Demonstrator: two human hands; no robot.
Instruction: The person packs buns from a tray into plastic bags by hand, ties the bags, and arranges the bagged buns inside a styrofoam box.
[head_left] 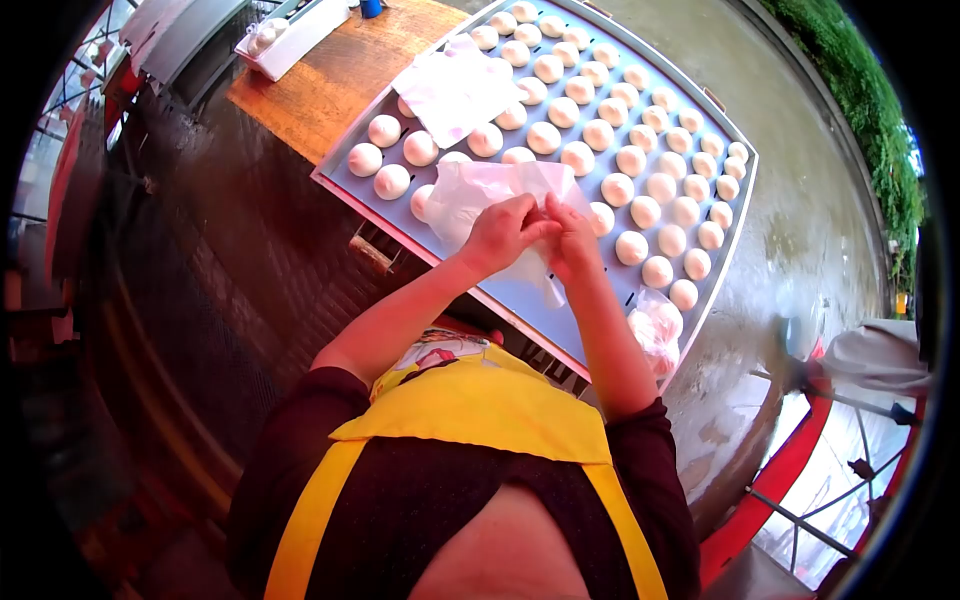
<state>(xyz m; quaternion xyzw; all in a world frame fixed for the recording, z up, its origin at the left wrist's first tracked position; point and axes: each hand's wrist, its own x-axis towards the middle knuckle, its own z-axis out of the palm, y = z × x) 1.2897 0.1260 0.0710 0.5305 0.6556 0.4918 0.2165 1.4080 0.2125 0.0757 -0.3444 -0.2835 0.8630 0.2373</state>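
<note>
Both hands meet over the front of a large tray [520, 300] of round white buns [577, 158]. Between them is a thin, translucent white plastic bag [465, 195], spread out over several buns. My left hand [500, 235] is closed, pinching the bag's edge. Close beside it, my right hand [572, 240] also has its fingers pressed together on the bag. Whether the bag's mouth is open I cannot tell. A second plastic bag [655, 330], with pale round shapes inside, lies at the tray's near right corner. Flat white plastic sheets or bags [455, 90] cover some buns at the left.
A wooden table [330, 75] adjoins the tray at the back left, holding a white box [290, 50] and a blue cup-like object [371, 8]. Wet pavement [800, 230] runs along the right side. Red framing with metal bars [810, 520] stands at the lower right.
</note>
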